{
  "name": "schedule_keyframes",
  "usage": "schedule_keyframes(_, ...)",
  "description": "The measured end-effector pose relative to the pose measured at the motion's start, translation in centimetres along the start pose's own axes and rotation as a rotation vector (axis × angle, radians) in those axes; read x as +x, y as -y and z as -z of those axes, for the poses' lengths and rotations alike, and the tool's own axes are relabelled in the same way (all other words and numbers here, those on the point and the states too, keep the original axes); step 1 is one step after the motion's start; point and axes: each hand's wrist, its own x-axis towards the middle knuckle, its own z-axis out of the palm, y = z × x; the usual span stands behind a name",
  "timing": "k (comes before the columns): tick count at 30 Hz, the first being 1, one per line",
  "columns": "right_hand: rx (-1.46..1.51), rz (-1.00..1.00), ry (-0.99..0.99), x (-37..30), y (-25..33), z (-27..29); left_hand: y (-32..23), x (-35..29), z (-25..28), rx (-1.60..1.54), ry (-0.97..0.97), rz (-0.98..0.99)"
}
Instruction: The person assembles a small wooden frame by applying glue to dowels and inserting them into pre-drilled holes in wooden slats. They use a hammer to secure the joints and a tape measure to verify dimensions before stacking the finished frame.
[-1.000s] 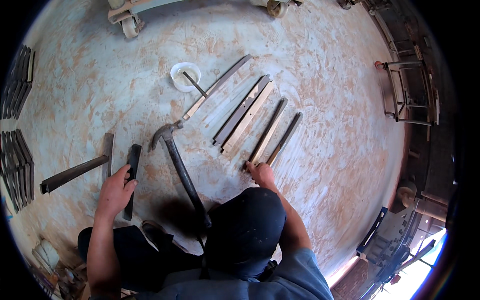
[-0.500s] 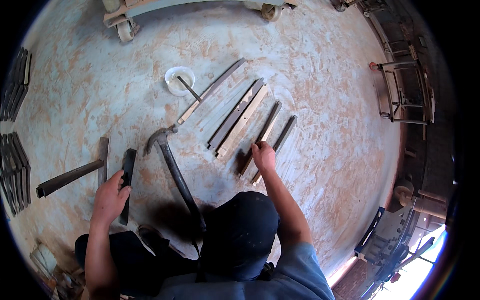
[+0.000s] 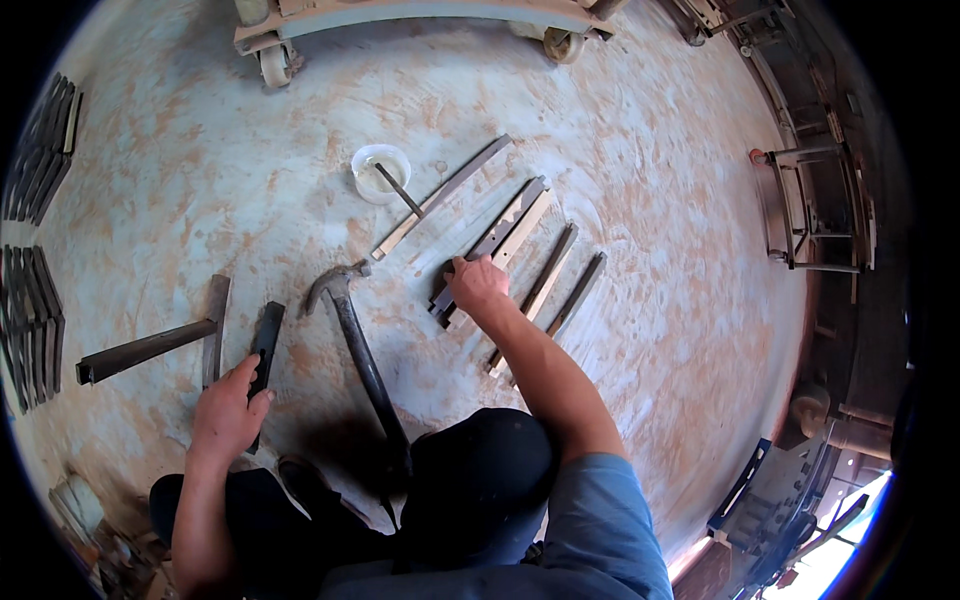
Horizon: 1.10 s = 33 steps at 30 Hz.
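Note:
My left hand (image 3: 228,412) rests at a dark wooden bar (image 3: 268,335), its fingers and thumb closed around the bar's side. My right hand (image 3: 480,287) reaches over a pair of wooden strips lying side by side. Its fingers curl down onto the near part of the dark strip (image 3: 508,215), beside the pale strip (image 3: 525,228); the fingertips are partly hidden. Right of this pair lie two more strips, one half dark and half pale (image 3: 545,280) and one darker (image 3: 580,293). A claw hammer (image 3: 358,345) lies between my hands, its handle toward my knee.
Beyond the hammer stands a white tub (image 3: 368,190) with a stick (image 3: 400,190) leaning out across another strip (image 3: 460,182). At left lie a T-shaped wooden assembly (image 3: 150,350) and stacked dark pieces (image 3: 32,320). A wheeled cart (image 3: 420,22) stands at the far side.
My right hand has moved left, from the two right-hand strips to the dark-and-pale pair. My left hand stays at the dark bar. The view has shifted slightly.

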Motion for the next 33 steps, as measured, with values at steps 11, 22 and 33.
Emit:
schedule_keyframes(11, 1.044, -0.097, -0.130, 0.2, -2.8, -3.2, -0.6, 0.2, 0.8, -0.007, 0.012, -0.010)
schedule_keyframes(22, 1.931, -0.277, -0.142, -7.9, -7.7, -2.1, -2.4, 1.1, 1.0, -0.049, 0.022, -0.027)
schedule_keyframes(33, 1.281, 0.263, 0.211, -19.1, 5.2, 12.5, -6.1, 2.8, 0.2, -0.955, 0.244, -0.228)
